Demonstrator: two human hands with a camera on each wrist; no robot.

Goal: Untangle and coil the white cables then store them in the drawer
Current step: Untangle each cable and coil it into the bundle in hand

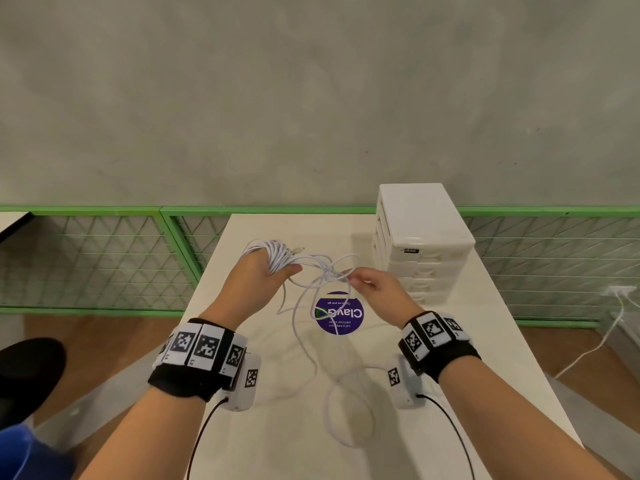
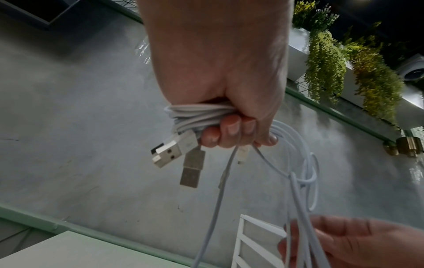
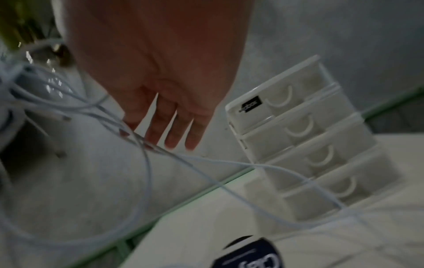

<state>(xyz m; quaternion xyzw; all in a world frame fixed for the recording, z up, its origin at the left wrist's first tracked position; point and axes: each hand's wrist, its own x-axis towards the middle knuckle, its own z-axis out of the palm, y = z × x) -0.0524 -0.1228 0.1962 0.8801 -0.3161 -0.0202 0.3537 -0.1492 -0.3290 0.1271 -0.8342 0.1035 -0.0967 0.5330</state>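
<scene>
My left hand [image 1: 277, 271] grips a coiled bundle of white cables [image 1: 277, 254] above the table, fingers curled round it [image 2: 229, 130]. Two USB plugs [image 2: 174, 150] stick out below the fist. Tangled strands run rightward from the coil to my right hand [image 1: 353, 280], which pinches them [image 1: 341, 273] between thumb and forefinger; its other fingers [image 3: 174, 134] are straight. Loose cable hangs down and ends in a loop [image 1: 346, 410] lying on the table. The white drawer unit [image 1: 422, 244] stands at the back right, all its drawers [image 3: 298, 127] closed.
The white table [image 1: 467, 375] carries a round purple sticker [image 1: 339, 313] under the hanging strands. A green mesh fence [image 1: 104, 258] runs behind and beside the table. On the right, a white cord [image 1: 602, 341] trails over the wooden floor.
</scene>
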